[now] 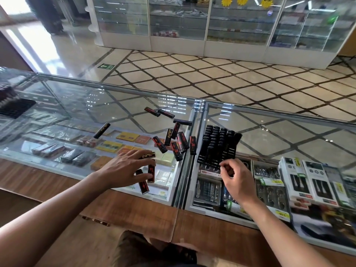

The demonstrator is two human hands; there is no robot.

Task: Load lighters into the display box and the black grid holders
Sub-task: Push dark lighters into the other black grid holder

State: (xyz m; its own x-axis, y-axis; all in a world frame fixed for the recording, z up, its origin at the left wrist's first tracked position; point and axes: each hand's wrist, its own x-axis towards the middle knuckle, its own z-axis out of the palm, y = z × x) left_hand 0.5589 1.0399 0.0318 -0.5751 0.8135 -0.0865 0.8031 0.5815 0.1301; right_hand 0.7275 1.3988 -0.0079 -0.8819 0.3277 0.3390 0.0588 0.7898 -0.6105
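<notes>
Several black lighters with red or gold marks (174,140) lie scattered on the glass counter top (81,105). A black grid holder (218,144) filled with upright lighters stands right of the counter seam. My left hand (125,169) grips a gold-marked lighter (148,156) between its fingers, above two more lighters (146,178) lying on the glass. My right hand (236,179) hovers at the holder's near edge, its fingers curled with thumb and forefinger pinched; whether it holds a lighter I cannot tell.
A second black grid holder (16,107) sits at the far left of the counter. Boxed goods (312,182) stand at the right. A wooden ledge (125,209) runs along the near side. Glass display cabinets (192,26) line the far wall.
</notes>
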